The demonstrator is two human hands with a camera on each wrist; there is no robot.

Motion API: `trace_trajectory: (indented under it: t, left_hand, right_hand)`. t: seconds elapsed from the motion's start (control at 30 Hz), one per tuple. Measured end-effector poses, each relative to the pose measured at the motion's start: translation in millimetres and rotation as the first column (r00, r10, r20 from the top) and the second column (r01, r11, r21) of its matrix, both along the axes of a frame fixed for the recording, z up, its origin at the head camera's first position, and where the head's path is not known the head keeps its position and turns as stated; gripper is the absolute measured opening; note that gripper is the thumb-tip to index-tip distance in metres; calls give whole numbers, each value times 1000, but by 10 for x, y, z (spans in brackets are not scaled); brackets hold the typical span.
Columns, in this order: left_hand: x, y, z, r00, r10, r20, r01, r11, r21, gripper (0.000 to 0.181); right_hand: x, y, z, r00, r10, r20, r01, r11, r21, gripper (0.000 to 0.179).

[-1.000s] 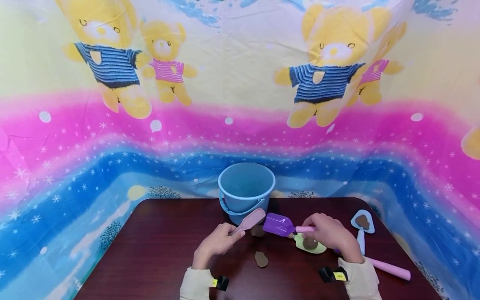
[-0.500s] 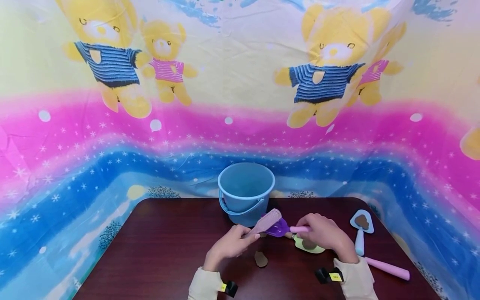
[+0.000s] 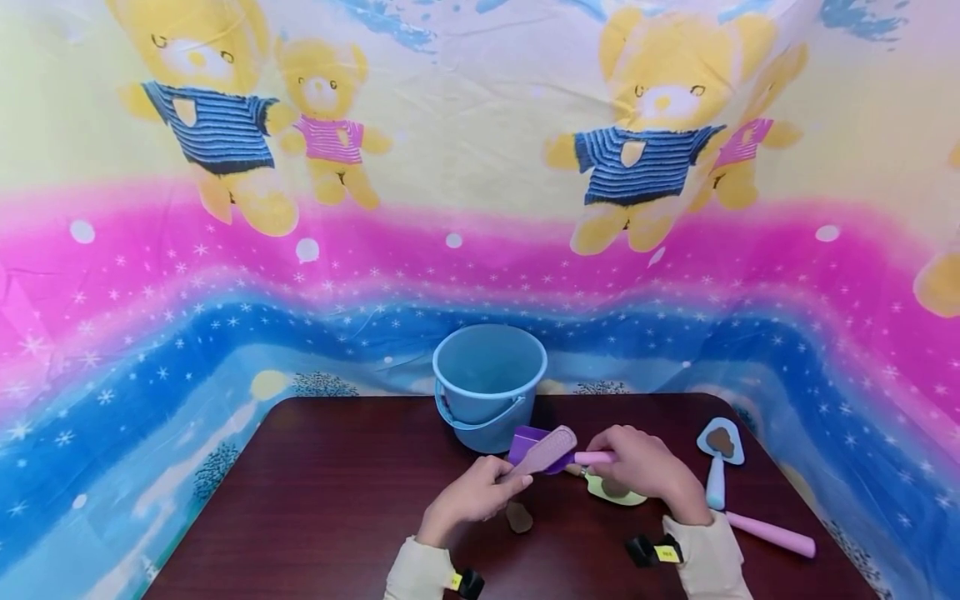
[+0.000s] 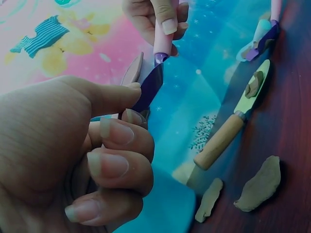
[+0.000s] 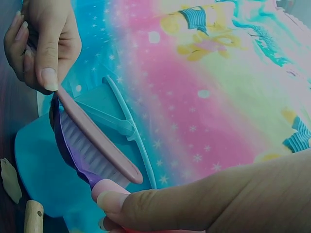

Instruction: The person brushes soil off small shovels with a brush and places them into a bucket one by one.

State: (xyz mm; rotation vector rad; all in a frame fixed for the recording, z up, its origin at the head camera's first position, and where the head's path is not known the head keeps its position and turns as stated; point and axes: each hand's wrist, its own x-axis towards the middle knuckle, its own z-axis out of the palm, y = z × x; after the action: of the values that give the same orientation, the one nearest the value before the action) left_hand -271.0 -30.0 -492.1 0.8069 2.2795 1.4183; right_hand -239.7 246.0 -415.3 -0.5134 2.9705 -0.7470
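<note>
My left hand [image 3: 474,498] pinches the handle of a pink paddle-shaped tool [image 3: 557,444] with a speckled face. That tool's head overlaps a purple shovel [image 3: 523,440], whose pink handle my right hand [image 3: 643,463] grips. In the right wrist view the pink tool [image 5: 92,133] lies along the inside of the shovel blade [image 5: 63,143], with whitish ridges between them. Beneath the hands a flat brown clay-like piece [image 3: 519,517] rests on the dark table; the left wrist view shows a second, smaller piece [image 4: 210,200] beside it.
A light blue bucket [image 3: 487,410] stands behind the hands. By the right hand lies a yellow-green trowel [image 3: 628,497] with a wooden handle [image 4: 221,141] and a brown lump on it. Farther right are a pale blue shovel [image 3: 716,485] with a lump and a pink handle [image 3: 776,535].
My left hand has moved right and brought the pink tool over the purple shovel. My right hand has shifted slightly left with the shovel.
</note>
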Motion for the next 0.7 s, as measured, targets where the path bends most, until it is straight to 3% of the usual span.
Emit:
trace_trajectory:
  t: [0.27,0.7]
  left_hand:
    - [-23,-16,-22,1000,-5,-10,5,1000,-15,48]
    - [-74,-125,-28,999,21,-39,-23,998,-53,44]
  right_hand:
    - [16,-2,17,1000,-21,0,21,1000,14,6]
    - [13,14,25,998,-58,3,58,998,20,6]
